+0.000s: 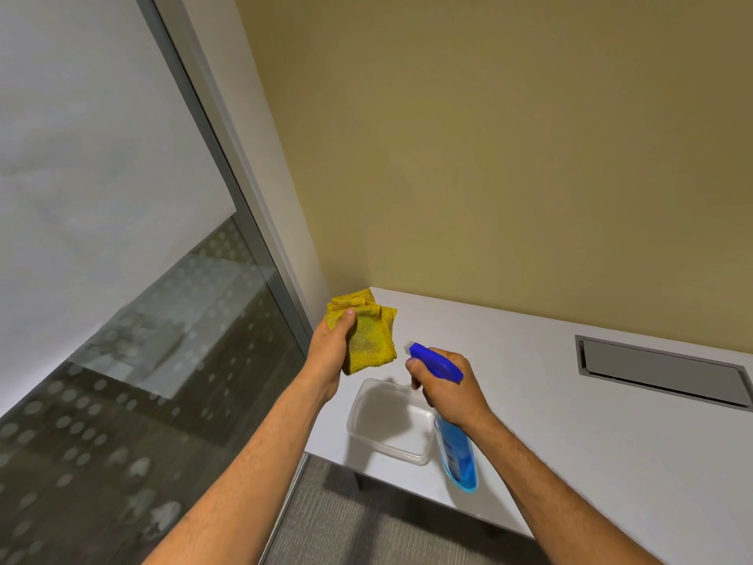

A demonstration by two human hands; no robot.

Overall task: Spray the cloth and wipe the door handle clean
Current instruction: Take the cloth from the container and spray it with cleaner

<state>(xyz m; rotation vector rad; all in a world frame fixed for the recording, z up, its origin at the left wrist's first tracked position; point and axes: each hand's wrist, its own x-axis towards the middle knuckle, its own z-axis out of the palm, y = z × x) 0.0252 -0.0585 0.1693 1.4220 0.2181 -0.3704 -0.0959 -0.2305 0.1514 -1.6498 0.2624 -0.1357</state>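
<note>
My left hand (331, 344) holds a folded yellow cloth (368, 334) up above the table's left corner, thumb pressed on its top. My right hand (444, 383) grips the neck of a spray bottle (456, 446) with a dark blue trigger head and light blue liquid. The nozzle points left at the cloth, a short gap away. A finger rests on the trigger. No door handle is in view.
A clear plastic container (362, 413) sits on the white table (591, 422) under my hands. A grey cable hatch (660, 371) is set in the tabletop at the right. A glass partition (102, 279) with frosted dots stands on the left, a tan wall behind.
</note>
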